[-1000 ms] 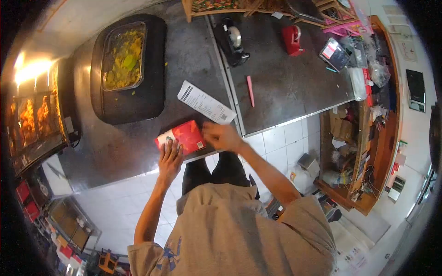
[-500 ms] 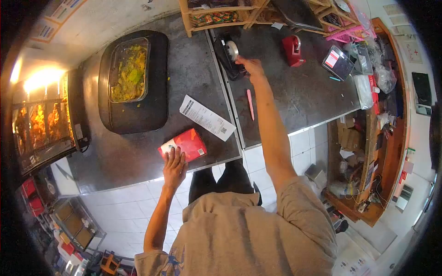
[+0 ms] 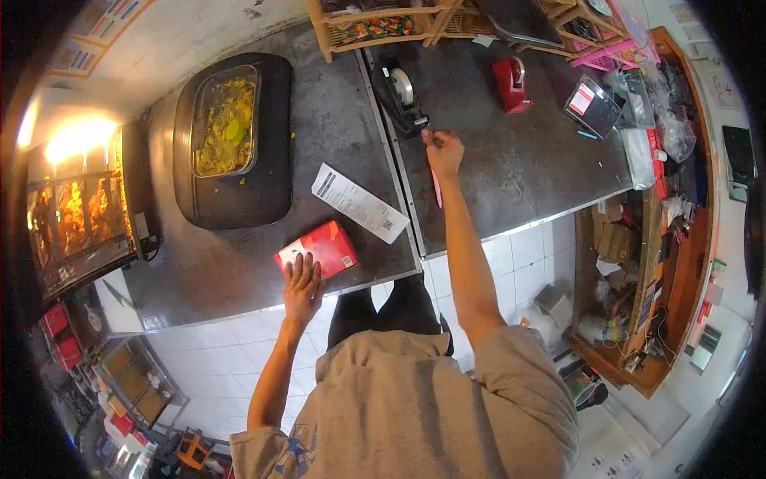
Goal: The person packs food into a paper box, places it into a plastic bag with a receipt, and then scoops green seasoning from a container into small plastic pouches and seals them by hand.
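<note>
My left hand [image 3: 303, 286] lies flat, fingers out, on top of a red and white packet [image 3: 333, 254] near the table's front edge. Further right and away from me, my right hand [image 3: 444, 150] is closed in a pinch right at the front end of a black tape dispenser [image 3: 390, 94]. The clear tape between its fingertips is barely visible. A pink pen-like tool [image 3: 436, 190] is partly hidden under my right wrist. Between the hands lies a printed white label sheet [image 3: 359, 203], set at a slant.
At the left, a glass tray of yellow-green food [image 3: 227, 128] rests on a black case [image 3: 271, 191], beside a lit display case [image 3: 80, 207]. A red tape dispenser [image 3: 511, 86] and a dark flat device [image 3: 593, 106] are at the right. Wooden racks [image 3: 383, 30] line the back.
My right hand has drawn back toward me from the roll to the dispenser's front end and now pinches there. My left hand stays on the packet.
</note>
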